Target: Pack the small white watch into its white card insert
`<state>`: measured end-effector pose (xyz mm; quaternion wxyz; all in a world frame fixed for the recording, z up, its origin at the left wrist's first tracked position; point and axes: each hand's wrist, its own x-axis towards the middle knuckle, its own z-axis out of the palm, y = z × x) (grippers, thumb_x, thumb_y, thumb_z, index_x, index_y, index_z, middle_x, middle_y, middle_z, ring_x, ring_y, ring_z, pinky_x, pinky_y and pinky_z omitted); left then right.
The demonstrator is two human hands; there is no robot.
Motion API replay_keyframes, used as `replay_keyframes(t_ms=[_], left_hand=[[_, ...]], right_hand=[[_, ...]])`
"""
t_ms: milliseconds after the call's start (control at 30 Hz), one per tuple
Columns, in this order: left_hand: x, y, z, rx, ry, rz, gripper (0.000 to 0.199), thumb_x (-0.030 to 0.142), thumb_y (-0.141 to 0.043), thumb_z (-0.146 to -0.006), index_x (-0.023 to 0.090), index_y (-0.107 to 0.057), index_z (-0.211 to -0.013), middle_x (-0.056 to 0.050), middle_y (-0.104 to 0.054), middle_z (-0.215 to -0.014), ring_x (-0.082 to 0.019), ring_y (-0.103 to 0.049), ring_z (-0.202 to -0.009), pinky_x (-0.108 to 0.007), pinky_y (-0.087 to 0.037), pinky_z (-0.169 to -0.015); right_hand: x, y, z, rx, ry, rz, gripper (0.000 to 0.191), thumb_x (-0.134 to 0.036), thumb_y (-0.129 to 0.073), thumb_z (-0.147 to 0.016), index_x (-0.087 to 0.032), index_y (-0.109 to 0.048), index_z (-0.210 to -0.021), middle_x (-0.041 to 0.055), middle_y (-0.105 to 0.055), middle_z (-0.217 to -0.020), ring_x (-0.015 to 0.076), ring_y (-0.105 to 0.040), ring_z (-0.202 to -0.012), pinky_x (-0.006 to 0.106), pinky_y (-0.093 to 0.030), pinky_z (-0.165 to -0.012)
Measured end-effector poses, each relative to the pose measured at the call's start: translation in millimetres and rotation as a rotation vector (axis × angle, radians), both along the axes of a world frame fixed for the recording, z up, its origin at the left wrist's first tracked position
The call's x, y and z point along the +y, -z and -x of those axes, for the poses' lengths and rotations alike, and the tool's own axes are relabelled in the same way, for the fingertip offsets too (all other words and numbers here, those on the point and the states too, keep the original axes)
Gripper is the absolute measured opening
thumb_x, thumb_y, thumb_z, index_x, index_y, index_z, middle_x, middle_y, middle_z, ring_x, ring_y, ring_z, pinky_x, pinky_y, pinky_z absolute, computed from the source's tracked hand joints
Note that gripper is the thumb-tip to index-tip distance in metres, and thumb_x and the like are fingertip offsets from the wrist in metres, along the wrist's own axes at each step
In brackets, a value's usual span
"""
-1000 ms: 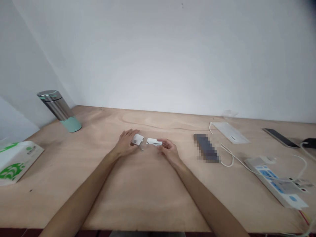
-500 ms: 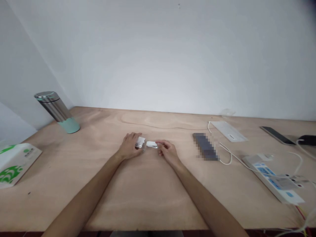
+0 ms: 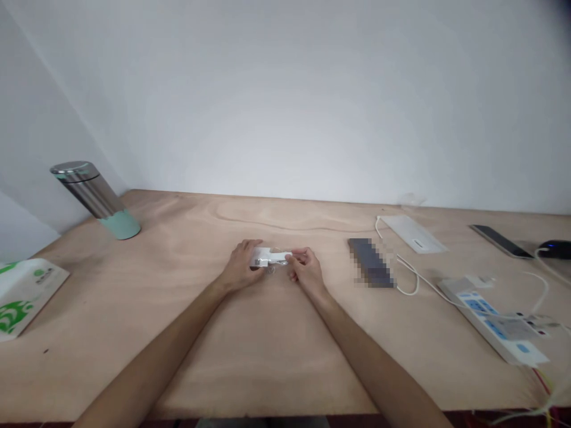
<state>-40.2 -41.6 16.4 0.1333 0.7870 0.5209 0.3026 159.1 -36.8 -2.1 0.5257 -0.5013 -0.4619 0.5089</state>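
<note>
Left hand (image 3: 241,267) and right hand (image 3: 307,270) both pinch a small white plastic piece (image 3: 270,258) between them; it looks like one joined unit, but it's hard to tell from here.

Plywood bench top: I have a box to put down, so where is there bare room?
Bare plywood lies between the forearms and between the steel flask and the left hand. Crowding is at right, around the power strip and its white cables.
</note>
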Motion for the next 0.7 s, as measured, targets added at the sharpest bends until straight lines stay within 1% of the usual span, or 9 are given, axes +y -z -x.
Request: replay_keyframes(t_ms=[167, 267, 367, 467, 600, 633, 700], left_hand=[[-2, 2.3, -8, -0.096, 0.002, -0.011, 0.057, 0.038, -0.064, -0.074, 0.019, -0.044, -0.124, -0.011, -0.051, -0.119, -0.028, -0.047, -0.112, -0.044, -0.039, -0.097], [-5, 3.2, -16, -0.107, 0.022, -0.004, 0.056, 0.041, -0.064, -0.074, 0.019, -0.046, -0.122, -0.011, -0.053, -0.116, -0.027, -0.049, -0.109, -0.043, -0.040, -0.095], [-8, 3.4, -23, -0.093, 0.039, -0.010, 0.053, 0.041, -0.064, -0.075, 0.019, -0.047, -0.121, -0.011, -0.054, -0.114, -0.027, -0.050, -0.106, -0.043, -0.041, -0.094], [-8, 3.3, -25, -0.091, 0.031, -0.021, 0.052, 0.040, -0.064, -0.075, 0.019, -0.047, -0.120, -0.010, -0.055, -0.113, -0.027, -0.051, -0.106, -0.044, -0.041, -0.093], [-8, 3.5, -24, -0.088, 0.021, -0.016, 0.052, 0.038, -0.065, -0.074, 0.019, -0.048, -0.119, -0.010, -0.056, -0.113, -0.027, -0.051, -0.106, -0.043, -0.041, -0.093], [-7, 3.8, -23, -0.092, 0.022, -0.018, 0.052, 0.037, -0.065, -0.074, 0.019, -0.048, -0.120, -0.010, -0.056, -0.113, -0.026, -0.051, -0.106, -0.043, -0.041, -0.093], [-7, 4.3, -21, -0.103, 0.030, -0.028, 0.050, 0.036, -0.065, -0.075, 0.020, -0.048, -0.119, -0.009, -0.056, -0.113, -0.026, -0.051, -0.106, -0.042, -0.041, -0.093]], right_hand=[[-3, -0.7, 2, -0.024, -0.002, -0.005, 0.038, -0.048, -0.071, -0.065, -0.020, -0.046, -0.074, -0.0049, -0.058, -0.060, 0.0072, -0.045, -0.034, 0.019, -0.032, -0.030], [-4, -2.7, 3, -0.043, -0.023, -0.010, 0.037, -0.047, -0.070, -0.067, -0.021, -0.043, -0.066, -0.0075, -0.051, -0.048, 0.0078, -0.042, -0.033, 0.019, -0.029, -0.031], [-6, -4.4, 3, -0.083, -0.052, -0.001, 0.034, -0.046, -0.067, -0.070, -0.021, -0.045, -0.062, -0.0078, -0.047, -0.043, 0.0080, -0.040, -0.033, 0.019, -0.028, -0.033], [-7, -4.7, 0, -0.197, -0.100, -0.042, 0.030, -0.046, -0.060, -0.077, -0.019, -0.054, -0.063, -0.0060, -0.048, -0.043, 0.0094, -0.042, -0.037, 0.021, -0.031, -0.038], [-6, -3.0, -5, -0.338, -0.166, -0.134, 0.036, -0.046, -0.052, -0.083, -0.018, -0.063, -0.064, -0.0030, -0.051, -0.047, 0.0118, -0.048, -0.044, 0.022, -0.035, -0.044], [-6, -2.4, -6, -0.361, -0.177, -0.166, 0.037, -0.046, -0.051, -0.084, -0.018, -0.064, -0.063, -0.0016, -0.054, -0.051, 0.0125, -0.051, -0.048, 0.023, -0.037, -0.046], [-5, -1.3, -6, -0.399, -0.191, -0.250, 0.033, -0.042, -0.052, -0.084, -0.019, -0.069, -0.069, 0.0016, -0.062, -0.066, 0.0147, -0.057, -0.060, 0.024, -0.042, -0.053]])
